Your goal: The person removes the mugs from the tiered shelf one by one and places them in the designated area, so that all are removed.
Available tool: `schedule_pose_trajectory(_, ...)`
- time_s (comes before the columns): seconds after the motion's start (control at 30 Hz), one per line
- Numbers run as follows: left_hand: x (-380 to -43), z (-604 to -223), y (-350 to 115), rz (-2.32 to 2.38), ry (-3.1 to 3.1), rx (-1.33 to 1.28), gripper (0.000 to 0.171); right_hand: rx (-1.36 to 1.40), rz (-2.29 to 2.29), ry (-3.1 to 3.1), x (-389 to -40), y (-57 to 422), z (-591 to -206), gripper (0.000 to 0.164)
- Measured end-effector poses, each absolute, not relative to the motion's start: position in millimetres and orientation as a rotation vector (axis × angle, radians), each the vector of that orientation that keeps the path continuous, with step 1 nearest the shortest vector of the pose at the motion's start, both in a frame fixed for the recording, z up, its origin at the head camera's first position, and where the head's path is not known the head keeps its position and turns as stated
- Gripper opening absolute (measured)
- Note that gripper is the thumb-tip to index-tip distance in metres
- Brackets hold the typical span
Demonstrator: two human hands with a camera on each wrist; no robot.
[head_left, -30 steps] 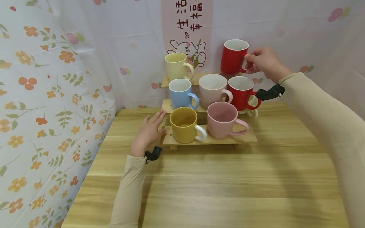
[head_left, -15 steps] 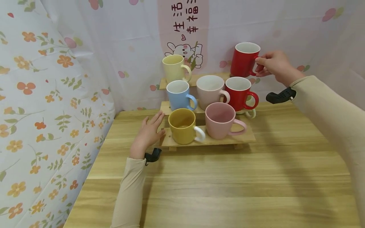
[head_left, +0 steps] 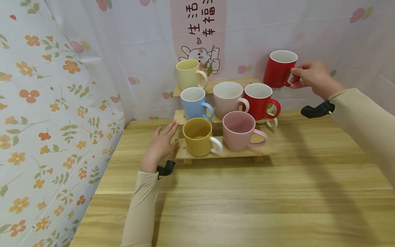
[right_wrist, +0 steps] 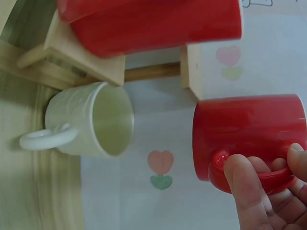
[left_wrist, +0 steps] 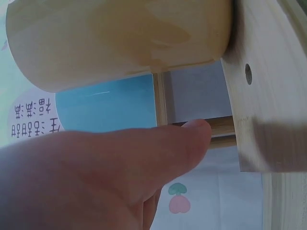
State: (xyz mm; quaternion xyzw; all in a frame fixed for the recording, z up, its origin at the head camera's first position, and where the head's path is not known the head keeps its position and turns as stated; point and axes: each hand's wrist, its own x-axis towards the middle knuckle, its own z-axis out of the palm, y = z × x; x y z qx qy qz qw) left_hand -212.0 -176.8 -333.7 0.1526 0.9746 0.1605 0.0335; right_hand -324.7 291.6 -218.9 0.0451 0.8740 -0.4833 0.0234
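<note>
My right hand (head_left: pixel 314 77) grips the handle of a red mug (head_left: pixel 279 69), which hangs in the air just right of the top shelf. In the right wrist view, thumb and fingers close round that handle. My left hand (head_left: pixel 159 145) lies with fingers extended at the left side of the wooden tiered rack (head_left: pixel 197 156). Its thumb is near the lowest tier, next to a mustard mug (head_left: pixel 197 139) with a white handle. Beside that stands a pink mug (head_left: pixel 238 132). On the middle tier are a blue mug (head_left: pixel 193 104), a pale pink mug (head_left: pixel 227 99) and another red mug (head_left: pixel 257 103).
A pale yellow mug (head_left: pixel 188 74) sits at the left of the top tier. Behind the rack, a cream mug (right_wrist: pixel 91 120) stands on the table, mostly hidden in the head view. Floral curtains (head_left: pixel 55 103) bound the wooden table (head_left: pixel 247 206) at the left and back.
My right hand has carried the red mug rightward from over the top tier to beyond its right end. The left hand stays at the rack's left side; the view shifted slightly.
</note>
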Motion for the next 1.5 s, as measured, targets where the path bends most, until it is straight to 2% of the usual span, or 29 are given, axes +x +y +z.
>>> schedule_pose_trajectory(0.57,-211.2,-332.5,-176.1,0.505,2.997,0.473,0.07,0.144,-1.622,2.615,-315.3,317.3,-243.5,0.043)
schedule_pose_trajectory(0.77,-209.5,-331.0,-176.5,0.524,2.99,0.445,0.07,0.143,-1.618,2.632,-314.5,323.4,-251.5,0.049)
schedule_pose_trajectory(1.03,-210.2,-333.9,-176.8,0.504,2.974,0.447,0.07,0.116,-1.625,2.696,-306.1,334.8,-270.8,0.035)
schedule_pose_trajectory(1.27,-210.9,-335.7,-176.5,0.46,2.994,0.461,0.071,0.13,-1.535,2.759,-305.9,338.7,-287.3,0.054)
schedule_pose_trajectory(1.5,-210.6,-333.8,-174.8,0.446,3.008,0.461,0.071,0.136,-1.576,2.717,-309.7,339.2,-303.5,0.048)
